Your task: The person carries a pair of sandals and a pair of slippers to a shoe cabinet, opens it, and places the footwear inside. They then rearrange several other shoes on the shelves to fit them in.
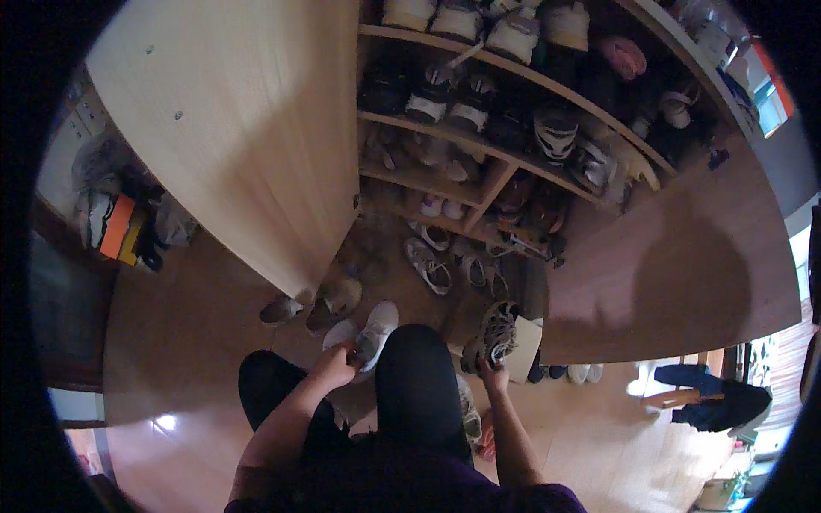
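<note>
My left hand [340,363] grips a pair of white shoes [380,327] by their heel ends, beside my bent left knee. On the other side, my right hand [492,372] holds a dark lace-up sneaker [498,330] by its heel; a second dark shoe seems to lie against it, partly hidden. Just beyond the hands, several pale shoes stand on the floor, among them a lace-up sneaker [428,265]. A light flat panel or box [527,343] is close behind the dark sneaker.
A wooden shoe cabinet [436,125] full of shoes rises in front, its left door [256,128] and right door [673,282] swung out. Worn shoes [282,310] lie under the left door. An orange box [118,226] and bags are at far left; dark clothing [718,397] hangs at right.
</note>
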The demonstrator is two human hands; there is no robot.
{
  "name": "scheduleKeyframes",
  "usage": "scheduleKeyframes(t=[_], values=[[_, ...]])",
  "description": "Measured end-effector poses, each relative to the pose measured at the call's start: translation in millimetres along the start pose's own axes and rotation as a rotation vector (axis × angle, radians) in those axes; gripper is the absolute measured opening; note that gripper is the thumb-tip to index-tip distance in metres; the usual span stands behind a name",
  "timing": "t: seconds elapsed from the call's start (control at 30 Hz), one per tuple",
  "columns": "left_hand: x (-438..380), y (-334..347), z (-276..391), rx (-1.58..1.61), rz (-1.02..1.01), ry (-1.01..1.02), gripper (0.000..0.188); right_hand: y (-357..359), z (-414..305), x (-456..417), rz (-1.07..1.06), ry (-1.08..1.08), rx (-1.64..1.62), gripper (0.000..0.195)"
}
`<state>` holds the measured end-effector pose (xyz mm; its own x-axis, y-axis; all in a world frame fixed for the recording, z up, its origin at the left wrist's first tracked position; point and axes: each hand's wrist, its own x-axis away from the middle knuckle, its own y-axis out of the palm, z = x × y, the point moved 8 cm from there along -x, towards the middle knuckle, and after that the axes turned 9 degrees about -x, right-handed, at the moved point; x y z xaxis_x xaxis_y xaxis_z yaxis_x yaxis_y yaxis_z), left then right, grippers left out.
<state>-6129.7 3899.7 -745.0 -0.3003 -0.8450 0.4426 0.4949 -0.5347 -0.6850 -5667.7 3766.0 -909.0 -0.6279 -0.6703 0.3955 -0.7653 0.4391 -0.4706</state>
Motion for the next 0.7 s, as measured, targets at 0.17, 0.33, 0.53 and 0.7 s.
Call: scheduleKeyframes(t=[0.17,0.33,0.53,0.7], values=[[6.4,14.9,-18.6,0.093,0.022,0.022,0.036,-22.1,-239.3,81.8,-0.17,0.03,-0.707,0.053],[10.4,-2.3,2.9,0.038,0.051,0.098,0.036,-16.0,-395.9,87.0,-0.627,-0.216,-1.125,0.04],[1.7,3.6,-16.3,0.078,0.098,0.096,0.036,27.5,-533.6,77.8,-0.863,-0.436,-1.045,0.045],[5.7,-1.1,-22.7,0.028,0.131,0.125,0.034,68.6,-541.5,81.6,-1.015,-0.331,-1.257,0.053]])
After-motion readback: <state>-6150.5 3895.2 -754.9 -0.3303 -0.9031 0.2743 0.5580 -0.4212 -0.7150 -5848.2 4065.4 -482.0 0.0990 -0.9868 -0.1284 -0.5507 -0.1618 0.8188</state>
